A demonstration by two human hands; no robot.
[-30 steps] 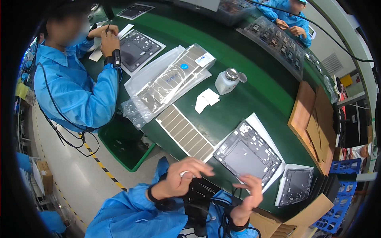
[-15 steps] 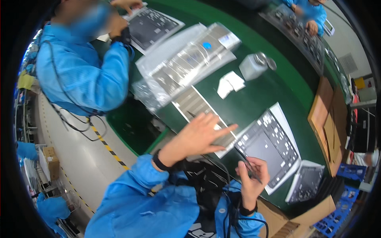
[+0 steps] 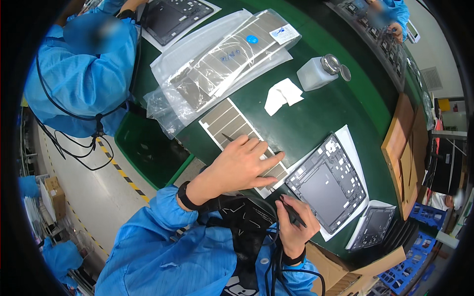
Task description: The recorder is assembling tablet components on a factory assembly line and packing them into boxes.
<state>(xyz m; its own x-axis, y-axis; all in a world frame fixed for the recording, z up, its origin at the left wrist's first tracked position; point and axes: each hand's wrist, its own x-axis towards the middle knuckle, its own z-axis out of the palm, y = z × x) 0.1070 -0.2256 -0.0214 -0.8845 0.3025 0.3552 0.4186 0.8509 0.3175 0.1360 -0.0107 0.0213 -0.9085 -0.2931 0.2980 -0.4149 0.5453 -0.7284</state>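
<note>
My left hand point(image 3: 237, 166) lies over a sheet of grey-brown strips with white edges point(image 3: 224, 118), its thumb and forefinger stretched apart. A thin dark pointed thing point(image 3: 227, 137) juts out past its curled fingers; whether the hand grips it cannot be told. To the right, my right hand point(image 3: 297, 224) is closed around a slim black tool point(image 3: 295, 213), possibly tweezers, near the table edge. Just beyond that hand is a dark tablet-like housing point(image 3: 321, 190) dotted with small white pieces, resting on a white sheet point(image 3: 359, 170).
Clear-bagged strip sheets point(image 3: 232, 59) lie at the back left. A white bottle with a metal cap point(image 3: 318, 74) stands near folded white paper point(image 3: 282, 96). Another dark housing point(image 3: 375, 227), a cardboard box point(image 3: 340, 274) and a wooden board point(image 3: 397, 138) are on the right. A co-worker point(image 3: 81, 84) sits left.
My right hand has come leftward and turned, its fingers now closer around the black tool. My left hand keeps its place on the strip sheet. The whole view has shifted slightly.
</note>
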